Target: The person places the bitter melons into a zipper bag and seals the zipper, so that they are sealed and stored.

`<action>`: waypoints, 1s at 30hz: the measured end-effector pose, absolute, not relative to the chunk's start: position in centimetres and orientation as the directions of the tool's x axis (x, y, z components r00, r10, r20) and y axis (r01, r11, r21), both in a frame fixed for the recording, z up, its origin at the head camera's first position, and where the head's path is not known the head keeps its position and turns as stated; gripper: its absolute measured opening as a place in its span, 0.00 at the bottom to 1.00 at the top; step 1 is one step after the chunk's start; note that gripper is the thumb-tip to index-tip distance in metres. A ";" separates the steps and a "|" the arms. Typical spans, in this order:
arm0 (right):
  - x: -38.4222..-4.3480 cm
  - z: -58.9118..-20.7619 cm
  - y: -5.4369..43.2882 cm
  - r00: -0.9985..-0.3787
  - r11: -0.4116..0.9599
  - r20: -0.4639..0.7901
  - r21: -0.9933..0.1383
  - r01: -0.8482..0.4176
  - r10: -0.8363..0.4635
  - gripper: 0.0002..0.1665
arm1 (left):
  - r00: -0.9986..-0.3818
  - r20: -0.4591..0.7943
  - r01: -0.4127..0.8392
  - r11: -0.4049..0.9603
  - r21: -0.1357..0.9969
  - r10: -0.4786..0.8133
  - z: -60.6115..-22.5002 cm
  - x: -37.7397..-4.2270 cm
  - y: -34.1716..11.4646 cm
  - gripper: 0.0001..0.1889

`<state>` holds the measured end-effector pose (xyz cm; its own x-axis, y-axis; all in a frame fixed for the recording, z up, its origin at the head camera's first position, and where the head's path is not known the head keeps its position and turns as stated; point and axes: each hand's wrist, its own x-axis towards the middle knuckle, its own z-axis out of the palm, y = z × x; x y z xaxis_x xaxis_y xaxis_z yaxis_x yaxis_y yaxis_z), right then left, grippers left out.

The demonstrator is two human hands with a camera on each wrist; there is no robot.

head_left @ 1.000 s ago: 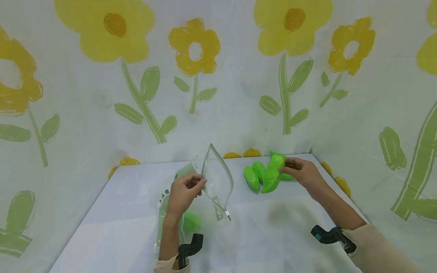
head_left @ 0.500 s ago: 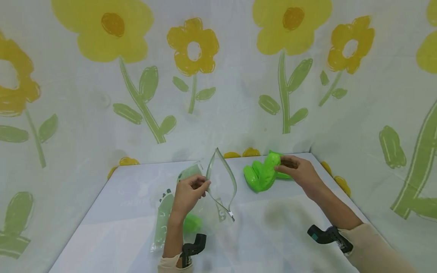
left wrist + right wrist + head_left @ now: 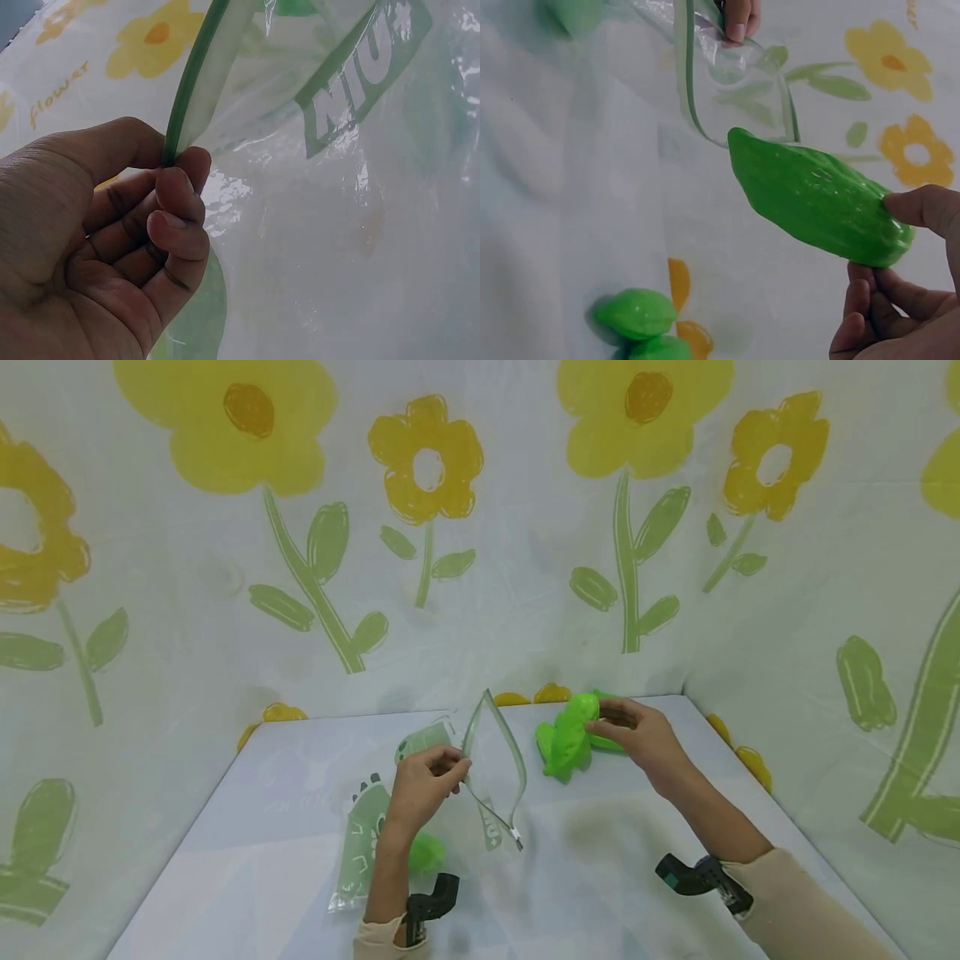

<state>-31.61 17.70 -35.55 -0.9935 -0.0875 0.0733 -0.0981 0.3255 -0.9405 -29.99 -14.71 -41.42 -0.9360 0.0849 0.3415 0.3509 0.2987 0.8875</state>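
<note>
In the head view, my left hand (image 3: 423,787) pinches one side of the mouth of a clear zip bag (image 3: 356,852) with green print. Its green zip strip gapes wide, and a white slider hangs at the lower end. Behind my left forearm, a bright green lump (image 3: 426,853) shows at the bag. My right hand (image 3: 641,735) holds a glossy green plastic-looking fruit (image 3: 817,199), long with a pointed tip, between thumb and fingers. In the right wrist view the tip points towards the bag's mouth; whether it overlaps the opening is unclear.
More green pieces lie on the white table (image 3: 247,835) near its back edge, one of them (image 3: 611,745) behind my right fingers. Two show in the right wrist view, including a rounded piece (image 3: 634,313). Flower-printed cloth (image 3: 510,568) encloses the back and sides.
My right hand has moved left with the green fruit, which now covers most of the pieces behind it. The left hand and bag mouth have shifted slightly right.
</note>
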 end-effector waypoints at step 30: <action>-32.7 -37.6 10.8 -0.981 0.255 0.180 -0.948 -0.192 -0.070 0.30 | -0.935 0.338 0.354 0.299 0.886 0.106 -41.4 -29.9 -14.1 0.05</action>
<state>-32.75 10.82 -37.57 -0.9812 -0.0700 0.1797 -0.1918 0.2552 -0.9477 -29.91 -14.08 -41.44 -0.9353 0.1058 0.3377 0.3538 0.2994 0.8861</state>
